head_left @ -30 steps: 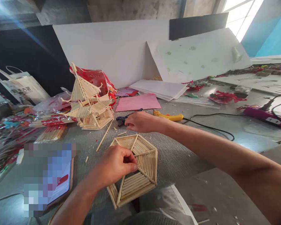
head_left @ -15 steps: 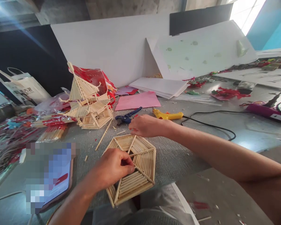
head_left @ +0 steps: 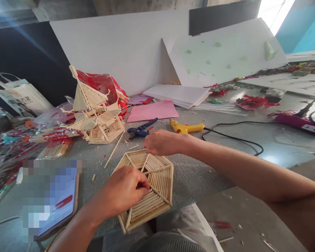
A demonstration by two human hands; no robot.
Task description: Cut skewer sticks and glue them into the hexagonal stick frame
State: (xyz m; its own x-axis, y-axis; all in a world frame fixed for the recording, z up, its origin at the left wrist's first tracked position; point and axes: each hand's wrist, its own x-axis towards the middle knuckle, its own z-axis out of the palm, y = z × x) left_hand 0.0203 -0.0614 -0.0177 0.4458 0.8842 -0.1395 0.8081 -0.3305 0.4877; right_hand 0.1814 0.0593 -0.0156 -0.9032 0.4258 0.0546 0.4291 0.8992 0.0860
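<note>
A polygonal panel of thin wooden sticks [head_left: 160, 180] lies in front of me at the table's near edge, with a dark opening near its middle. My left hand [head_left: 128, 185] is over its left part, thumb and fingers pinched at the sticks beside that opening. At the panel's far rim is my right hand [head_left: 160, 142], its fingers curled downward; whatever they hold is hidden. Just beyond it lie dark blue cutting pliers [head_left: 140, 130], partly covered by the hand. A yellow hot glue gun [head_left: 189, 127] rests farther right. A tiered pavilion model of sticks [head_left: 93, 115] stands at back left.
A phone [head_left: 59, 206] lies at left, near bagged sticks [head_left: 55, 148]. One loose stick [head_left: 114, 150] and small offcuts are beside the panel. Pink paper [head_left: 152, 111] and white boards [head_left: 178, 94] lie behind. A black cord [head_left: 236, 138] runs to a purple power strip [head_left: 299, 122].
My left hand has shifted very slightly relative to the panel, and its fingertips look more tucked in. My right hand stays at the far rim. The whole view has moved a little.
</note>
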